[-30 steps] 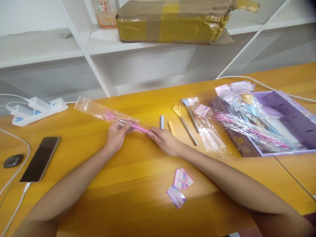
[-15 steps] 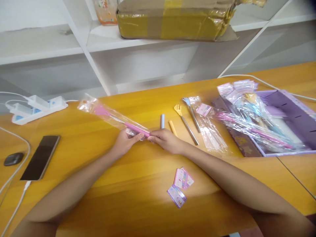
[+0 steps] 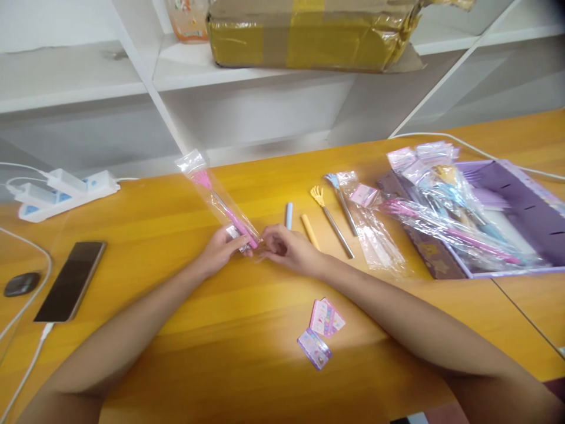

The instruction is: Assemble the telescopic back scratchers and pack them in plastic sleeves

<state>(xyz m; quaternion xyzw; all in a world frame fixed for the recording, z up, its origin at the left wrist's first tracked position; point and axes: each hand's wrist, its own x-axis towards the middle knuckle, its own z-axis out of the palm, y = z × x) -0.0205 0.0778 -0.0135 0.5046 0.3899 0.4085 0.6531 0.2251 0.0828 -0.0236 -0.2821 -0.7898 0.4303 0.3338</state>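
A pink back scratcher [image 3: 241, 224] lies inside a clear plastic bag [image 3: 193, 163], its hand-shaped head pointing to the far left. My left hand [image 3: 223, 248] is closed around the handle end through the plastic. At the bag's near end, my right hand [image 3: 289, 248] has its fingers curled and pinched against the plastic edge. Just beyond the right hand lie a blue handle piece [image 3: 288, 215] and a yellow handle piece [image 3: 309, 231]. Beside them rest a yellow scratcher head on a metal rod [image 3: 332, 222] and a blue one [image 3: 342, 203].
Flattened plastic bags [image 3: 375, 235] lie right of the rods. A purple box [image 3: 529, 221] holds several bagged scratchers. Small printed cards [image 3: 314, 348] lie in front. At left are a phone [image 3: 70, 281], a black earbud case [image 3: 21, 284] and a power strip [image 3: 68, 197]; shelves stand behind.
The bagged scratcher has swung to a steeper angle, its head moving right and away from me. My right hand has come off the handle end and moved slightly right, with fingers curled.
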